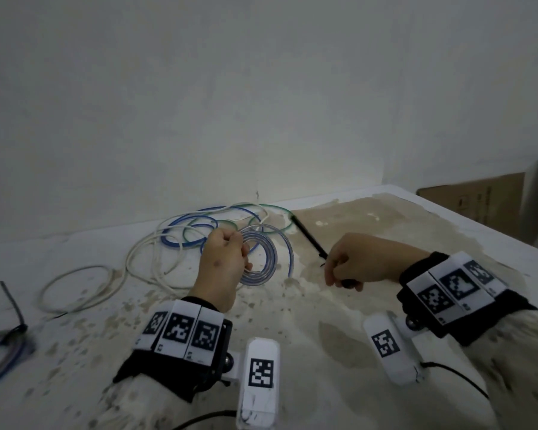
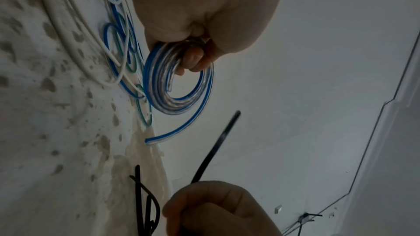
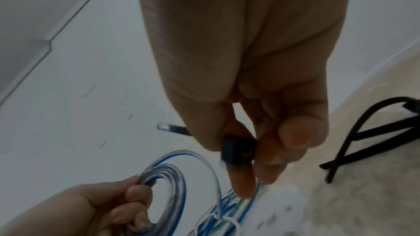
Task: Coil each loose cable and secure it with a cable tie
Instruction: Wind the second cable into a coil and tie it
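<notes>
A transparent cable with a blue stripe is wound into a small coil (image 1: 263, 259), held above the table. My left hand (image 1: 235, 254) grips the coil's left side, fingers curled through its loops (image 2: 181, 89); its free end (image 2: 156, 140) hangs loose. My right hand (image 1: 334, 271), to the right of the coil, pinches a black cable tie (image 1: 308, 238) by its head (image 3: 236, 152). The strap points up and left toward the far wall. The coil (image 3: 164, 186) shows below my right hand's fingertips (image 3: 244, 187).
Loose white (image 1: 106, 274), blue (image 1: 184, 232) and green (image 1: 271, 217) cables lie tangled by the wall. A tied coil (image 1: 0, 352) sits at the left edge. Spare black ties (image 3: 363, 141) lie on the stained table (image 1: 292, 321). A cardboard box (image 1: 472, 200) stands beyond the right edge.
</notes>
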